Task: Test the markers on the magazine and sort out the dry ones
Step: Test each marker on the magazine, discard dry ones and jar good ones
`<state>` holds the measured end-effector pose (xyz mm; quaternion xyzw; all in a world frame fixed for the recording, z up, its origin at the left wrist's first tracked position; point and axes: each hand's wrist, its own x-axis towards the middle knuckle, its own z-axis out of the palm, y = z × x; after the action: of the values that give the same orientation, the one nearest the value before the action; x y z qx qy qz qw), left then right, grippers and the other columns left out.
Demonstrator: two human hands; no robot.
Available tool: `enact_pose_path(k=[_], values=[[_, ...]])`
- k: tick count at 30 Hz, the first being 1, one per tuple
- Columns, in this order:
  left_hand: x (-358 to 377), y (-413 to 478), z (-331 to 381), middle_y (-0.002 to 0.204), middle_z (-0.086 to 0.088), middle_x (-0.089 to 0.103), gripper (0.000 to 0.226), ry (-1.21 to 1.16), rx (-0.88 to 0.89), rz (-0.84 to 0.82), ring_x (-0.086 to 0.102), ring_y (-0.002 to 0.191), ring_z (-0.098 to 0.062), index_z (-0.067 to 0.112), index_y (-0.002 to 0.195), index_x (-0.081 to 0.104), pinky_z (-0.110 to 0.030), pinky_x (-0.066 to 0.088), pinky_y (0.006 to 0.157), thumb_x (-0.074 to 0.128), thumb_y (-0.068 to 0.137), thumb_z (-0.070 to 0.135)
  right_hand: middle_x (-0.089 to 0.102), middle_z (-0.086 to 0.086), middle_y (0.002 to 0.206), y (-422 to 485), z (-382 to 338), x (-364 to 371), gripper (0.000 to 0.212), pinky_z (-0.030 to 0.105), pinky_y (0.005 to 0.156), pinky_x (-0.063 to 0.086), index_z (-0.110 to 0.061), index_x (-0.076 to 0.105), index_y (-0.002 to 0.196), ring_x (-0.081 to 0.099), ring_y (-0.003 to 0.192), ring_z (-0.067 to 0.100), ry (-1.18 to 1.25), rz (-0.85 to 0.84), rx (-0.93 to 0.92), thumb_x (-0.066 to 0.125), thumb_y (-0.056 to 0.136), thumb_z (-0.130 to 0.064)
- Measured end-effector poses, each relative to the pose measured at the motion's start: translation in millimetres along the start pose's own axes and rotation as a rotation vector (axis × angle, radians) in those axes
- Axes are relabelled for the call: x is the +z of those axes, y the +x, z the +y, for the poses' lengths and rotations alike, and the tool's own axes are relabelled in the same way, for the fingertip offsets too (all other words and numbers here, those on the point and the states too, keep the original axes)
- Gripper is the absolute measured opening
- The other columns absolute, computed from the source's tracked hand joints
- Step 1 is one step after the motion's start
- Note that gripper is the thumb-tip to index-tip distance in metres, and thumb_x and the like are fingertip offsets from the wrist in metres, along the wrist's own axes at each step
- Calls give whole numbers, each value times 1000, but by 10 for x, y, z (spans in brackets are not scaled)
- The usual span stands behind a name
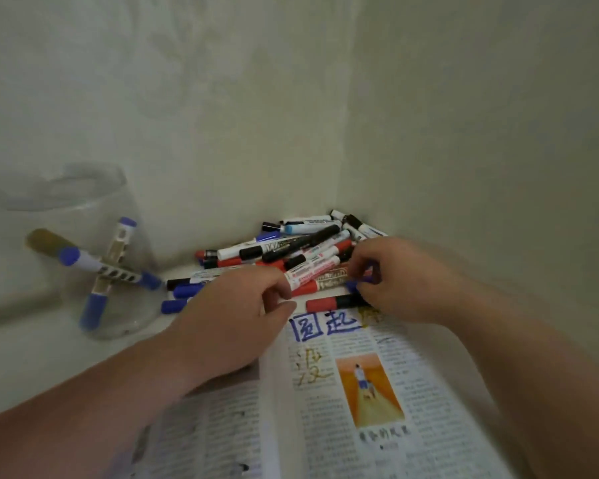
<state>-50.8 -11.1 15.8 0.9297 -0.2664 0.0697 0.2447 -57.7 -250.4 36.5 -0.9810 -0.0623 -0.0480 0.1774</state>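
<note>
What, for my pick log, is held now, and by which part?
The right hand curls round the barrel of a blue marker, its end showing. The left hand touches the near end of a red-and-white marker; a grip cannot be told.

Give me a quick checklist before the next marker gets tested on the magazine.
1. Marker in hand: the right hand curls its fingers round a blue marker - ok.
2. Cap off that marker: hidden by the fingers and blurred - cannot tell.
3. Left hand free to help: its fingertips are at a red-ended marker in the pile, grip unclear - cannot tell.
4. Magazine lies open, with unmarked page below the blue strokes - ok.
5. Jar stands upright with its mouth open and some markers inside - ok.
</note>
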Motion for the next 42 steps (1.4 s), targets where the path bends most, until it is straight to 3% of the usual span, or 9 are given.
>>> enact_pose_path(k=[5, 10, 15, 21, 29, 31, 33, 37, 42], values=[[147, -4, -94, 86, 29, 52, 7, 56, 75, 14, 51, 90, 10, 48, 99, 54, -12, 36, 63, 58, 93, 45, 59, -19, 95, -34, -73, 47, 22, 28, 75, 53, -39, 63, 98, 58, 86, 5, -107, -144, -63, 65, 85, -22], [132, -58, -88, 98, 30, 51, 23, 62, 151, 41, 50, 86, 15, 44, 109, 58, -7, 34, 59, 48, 91, 55, 59, -19, 94, -62, -109, 70, 18, 34, 82, 53, -39, 68, 96, 51, 93, 4, -107, -92, -210, 68, 81, -29], [183, -39, -70, 117, 25, 49, 41, 104, 206, -15, 54, 94, 2, 45, 126, 50, -14, 42, 72, 41, 92, 65, 64, -21, 86, -150, -216, 107, 16, 28, 75, 52, -32, 74, 93, 60, 84, 5, 120, 13, -396, 69, 83, -21], [189, -63, -91, 103, 18, 50, 31, 137, 323, -136, 50, 95, -2, 39, 108, 61, -30, 50, 81, 44, 94, 61, 62, -22, 91, -126, -222, 173, 12, 17, 71, 40, -41, 66, 92, 56, 85, -2, -60, -141, -303, 67, 91, -29], [129, -35, -51, 89, 28, 44, 8, -22, 200, -21, 46, 87, 12, 43, 101, 40, -10, 36, 69, 45, 96, 46, 67, -14, 78, -162, -3, -6, 14, 16, 59, 43, -36, 73, 88, 62, 69, 2, 174, -257, -149, 83, 79, -34], [124, -38, -57, 88, 30, 45, 7, -24, 185, -13, 47, 85, 12, 45, 103, 39, -8, 37, 69, 42, 97, 45, 69, 0, 75, -155, 1, 9, 23, 26, 56, 46, -30, 73, 93, 63, 66, 7, 383, -194, -127, 86, 76, -20], [132, -33, -66, 96, 25, 52, 19, 23, 211, 26, 46, 83, 4, 41, 114, 47, -8, 35, 67, 39, 98, 44, 73, 6, 73, -148, 22, 12, 27, 21, 55, 48, -18, 73, 94, 66, 61, 11, 701, -87, -97, 83, 69, -12], [185, -42, -43, 119, 22, 47, 38, 0, 183, -10, 37, 101, 7, 36, 142, 39, -13, 30, 84, 37, 104, 36, 65, 18, 68, -127, -49, 148, 25, 26, 46, 44, -14, 76, 89, 53, 51, 21, 1135, -10, -205, 87, 70, -26], [173, -64, -25, 123, 18, 55, 35, -204, 172, -4, 51, 109, 3, 36, 137, 42, -14, 43, 89, 36, 102, 39, 67, 13, 68, -139, -256, 326, 19, 29, 48, 47, -10, 72, 94, 56, 55, 26, 1116, 93, -224, 76, 80, -23]])
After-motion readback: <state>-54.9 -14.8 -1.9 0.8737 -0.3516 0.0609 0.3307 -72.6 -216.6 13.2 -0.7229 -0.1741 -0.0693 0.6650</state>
